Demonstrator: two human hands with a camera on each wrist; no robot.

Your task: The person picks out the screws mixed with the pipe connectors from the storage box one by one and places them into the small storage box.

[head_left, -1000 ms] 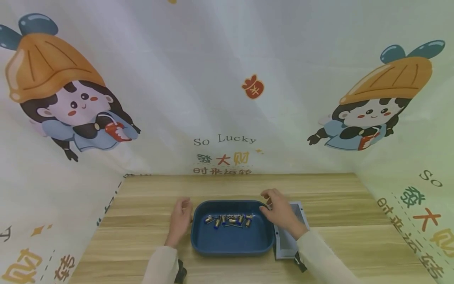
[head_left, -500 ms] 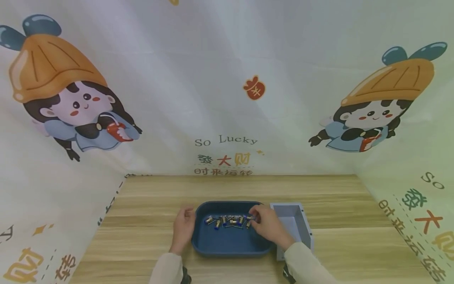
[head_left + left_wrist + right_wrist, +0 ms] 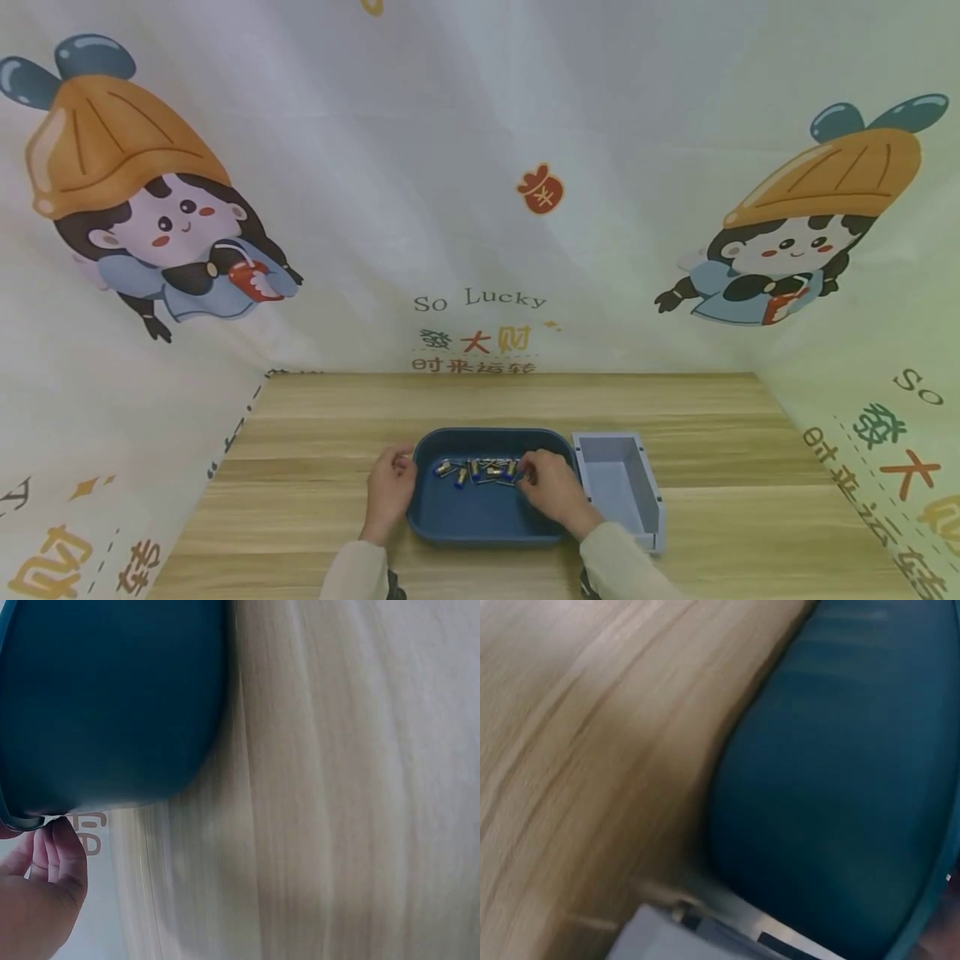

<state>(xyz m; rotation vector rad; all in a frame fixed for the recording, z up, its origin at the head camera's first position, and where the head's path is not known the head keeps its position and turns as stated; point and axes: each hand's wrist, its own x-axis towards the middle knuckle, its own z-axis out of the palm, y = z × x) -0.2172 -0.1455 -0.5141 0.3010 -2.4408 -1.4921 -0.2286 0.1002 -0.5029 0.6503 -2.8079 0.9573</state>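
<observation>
A blue oval tub (image 3: pixel 487 521) holds several brass-coloured metal fittings (image 3: pixel 491 472) with blue ends, lying toward its back. My left hand (image 3: pixel 389 492) is at the tub's left edge; in the left wrist view the bent fingers of that hand (image 3: pixel 45 892) pinch the rim. My right hand (image 3: pixel 557 490) reaches over the right side into the tub, fingertips bent down at the right end of the fittings; whether they grip one is hidden. In the right wrist view the tub's outer wall (image 3: pixel 832 772) fills much of the picture, with the hand only a blur at the edge.
To the right of the tub, close beside it, stands a grey rectangular bin (image 3: pixel 617 483), its inside bare. Both stand on a wood-grain table (image 3: pixel 315 450). A printed cloth (image 3: pixel 360 208) hangs behind and at both sides.
My right hand has moved left and down from above the gap between bin and tub to the fittings, uncovering the bin. My left hand has shifted slightly right onto the tub's edge.
</observation>
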